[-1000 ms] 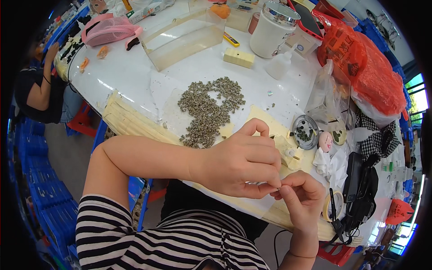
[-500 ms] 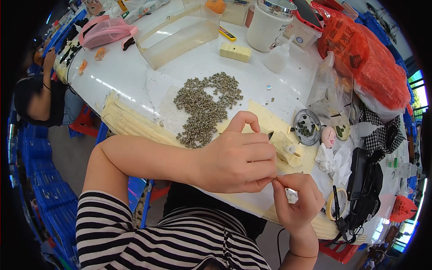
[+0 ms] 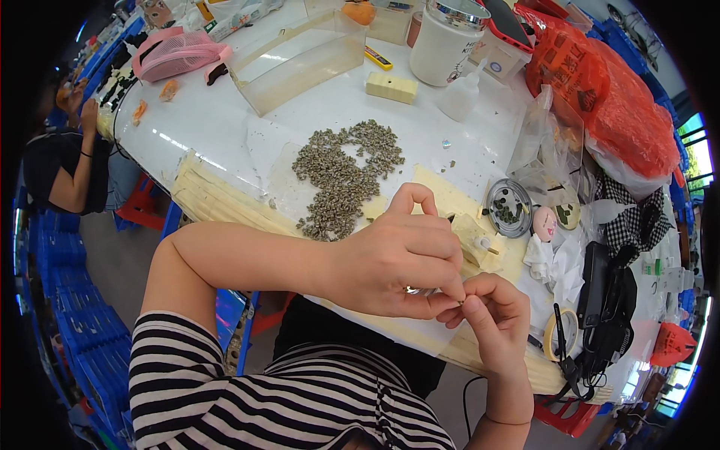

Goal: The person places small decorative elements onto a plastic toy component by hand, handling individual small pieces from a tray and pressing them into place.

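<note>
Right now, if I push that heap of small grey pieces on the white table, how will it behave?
The heap of small grey pieces would likely scatter rather than slide together: the pieces lie loose, with strays already around it. On the smooth white table, some may skid toward the edge.

Parts heap (image 3: 345,176) on table (image 3: 225,127), round tin (image 3: 509,208) right of it

You sit at a white table (image 3: 217,135). Blue crates (image 3: 67,330) stand on the grey floor (image 3: 112,255) at your left; a bright window (image 3: 701,150) is at right.
</note>
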Demonstrator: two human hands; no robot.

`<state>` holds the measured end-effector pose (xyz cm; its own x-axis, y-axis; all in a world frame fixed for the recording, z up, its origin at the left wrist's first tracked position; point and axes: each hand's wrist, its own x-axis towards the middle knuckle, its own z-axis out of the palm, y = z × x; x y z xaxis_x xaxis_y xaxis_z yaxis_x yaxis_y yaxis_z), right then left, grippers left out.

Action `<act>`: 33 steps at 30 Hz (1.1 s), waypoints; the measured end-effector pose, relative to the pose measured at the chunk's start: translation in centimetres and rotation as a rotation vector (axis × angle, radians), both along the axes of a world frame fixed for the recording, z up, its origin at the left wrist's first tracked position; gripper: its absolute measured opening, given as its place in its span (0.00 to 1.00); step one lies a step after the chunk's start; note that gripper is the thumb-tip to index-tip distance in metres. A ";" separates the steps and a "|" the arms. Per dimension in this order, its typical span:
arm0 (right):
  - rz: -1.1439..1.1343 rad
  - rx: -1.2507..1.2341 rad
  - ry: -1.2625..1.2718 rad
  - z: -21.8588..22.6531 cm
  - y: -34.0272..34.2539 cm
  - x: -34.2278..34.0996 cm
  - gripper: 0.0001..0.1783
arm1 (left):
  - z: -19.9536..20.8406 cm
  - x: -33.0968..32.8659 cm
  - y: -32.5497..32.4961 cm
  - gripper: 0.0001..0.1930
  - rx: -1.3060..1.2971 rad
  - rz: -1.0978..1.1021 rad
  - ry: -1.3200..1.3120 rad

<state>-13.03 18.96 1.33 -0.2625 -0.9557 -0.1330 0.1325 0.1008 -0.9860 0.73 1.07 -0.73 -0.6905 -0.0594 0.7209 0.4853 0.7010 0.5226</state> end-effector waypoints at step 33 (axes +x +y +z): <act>-0.184 -0.294 0.841 -0.9 -0.7 0.8 0.15 | 0.3 -0.2 -0.9 0.10 -0.069 0.213 -0.130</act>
<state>-12.20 18.28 0.45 -0.3148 -0.8540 0.4143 -0.6534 -0.1216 -0.7472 0.53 0.20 -0.41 -0.7548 -0.1667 0.6344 0.2552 0.8163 0.5182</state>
